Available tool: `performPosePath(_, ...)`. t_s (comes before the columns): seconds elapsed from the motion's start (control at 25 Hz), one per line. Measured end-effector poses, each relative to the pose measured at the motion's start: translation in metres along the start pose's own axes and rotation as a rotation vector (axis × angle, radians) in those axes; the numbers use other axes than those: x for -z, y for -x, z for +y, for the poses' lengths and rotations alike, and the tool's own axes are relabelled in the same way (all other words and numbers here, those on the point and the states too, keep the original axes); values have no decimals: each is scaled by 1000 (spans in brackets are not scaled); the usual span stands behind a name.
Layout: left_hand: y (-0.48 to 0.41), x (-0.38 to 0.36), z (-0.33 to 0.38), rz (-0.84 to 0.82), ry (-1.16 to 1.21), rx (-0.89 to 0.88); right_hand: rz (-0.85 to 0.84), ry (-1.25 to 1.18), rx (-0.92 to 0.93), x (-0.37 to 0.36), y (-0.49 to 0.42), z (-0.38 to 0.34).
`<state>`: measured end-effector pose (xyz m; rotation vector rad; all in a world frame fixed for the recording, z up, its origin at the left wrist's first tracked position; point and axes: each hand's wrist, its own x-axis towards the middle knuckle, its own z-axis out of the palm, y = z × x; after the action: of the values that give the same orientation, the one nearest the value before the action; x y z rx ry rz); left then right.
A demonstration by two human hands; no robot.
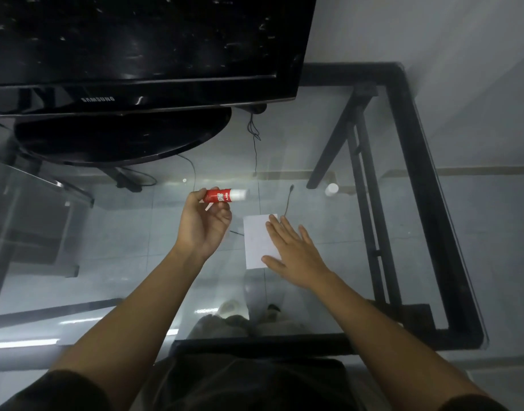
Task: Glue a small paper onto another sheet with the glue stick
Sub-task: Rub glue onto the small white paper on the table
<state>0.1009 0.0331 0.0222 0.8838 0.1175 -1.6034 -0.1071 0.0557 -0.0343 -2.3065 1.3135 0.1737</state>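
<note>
My left hand (pixel 203 222) is raised above the glass table and holds a red glue stick (pixel 222 195) sideways, its white end pointing right. A thin white strip shows under the stick between my fingers; I cannot tell what it is. A white sheet of paper (pixel 255 241) lies flat on the glass to the right of that hand. My right hand (pixel 290 250) rests flat on the sheet's right part, fingers spread, covering that side.
A black monitor (pixel 142 54) on a round stand (pixel 121 137) fills the far left. The glass table (pixel 329 149) has a black metal frame (pixel 427 188) along its right and near edges. A thin cable (pixel 288 200) lies beyond the paper. A small white cap-like object (pixel 332 189) sits far right.
</note>
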Motion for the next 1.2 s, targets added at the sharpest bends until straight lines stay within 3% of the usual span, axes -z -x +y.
performPosePath(0.08, 2, 4, -4, 51, 28, 45, 5, -30, -13, 0, 0, -1)
performPosePath(0.16, 3, 6, -7, 78, -136, 15, 12, -50, -27, -1, 0, -3)
performPosePath(0.2, 5, 7, -8, 76, -320, -38, 22, -63, -34, -2, 0, -4)
performPosePath(0.28, 12, 15, -7, 11, -905, -186, 39, -88, -43, -2, 0, -4)
performPosePath(0.36, 20, 29, -7, -180, -1470, -378, 49, -108, -49, -3, 0, -4)
performPosePath(0.44, 26, 36, -8, -400, -1718, -506, 57, -119, -58, -3, 0, -4)
performPosePath(0.56, 26, 40, -7, -573, -1822, -490, 73, -125, -70, -3, 1, -4)
performPosePath(0.72, 15, 32, -5, -644, -1893, -409, 60, -103, -82, -2, -1, -5)
performPosePath(0.96, -13, 4, 6, -634, -1903, -389, 55, -130, -87, -1, -1, -5)
performPosePath(1.08, -26, -7, 16, -509, -1912, -492, 70, -130, -80, 0, -2, -6)
performPosePath(1.2, -26, -6, 20, -476, -1876, -478, 112, -156, -92, 0, -2, -7)
